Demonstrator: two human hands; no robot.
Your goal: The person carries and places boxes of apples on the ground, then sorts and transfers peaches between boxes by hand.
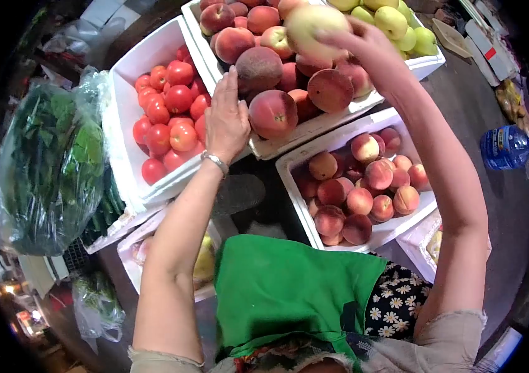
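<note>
My right hand (364, 46) grips a large pale yellow-cream peach (317, 31) above the upper box of peaches; both are slightly blurred. My left hand (227, 121) rests with fingers stretched out along the left wall of that white foam box (289, 142), beside a dark red peach (259, 69) and another large red peach (273, 114). Nothing shows in its grasp, and a bracelet circles the wrist. Several big peaches fill the box, red with yellow patches.
To the left stands a white foam box (121, 81) of tomatoes (179, 98), with bagged leafy greens (46, 168) beyond. Smaller peaches (359, 201) fill a lower box. Yellow-green apples (390, 23) sit at upper right; a blue-labelled bottle (505, 148) lies at right.
</note>
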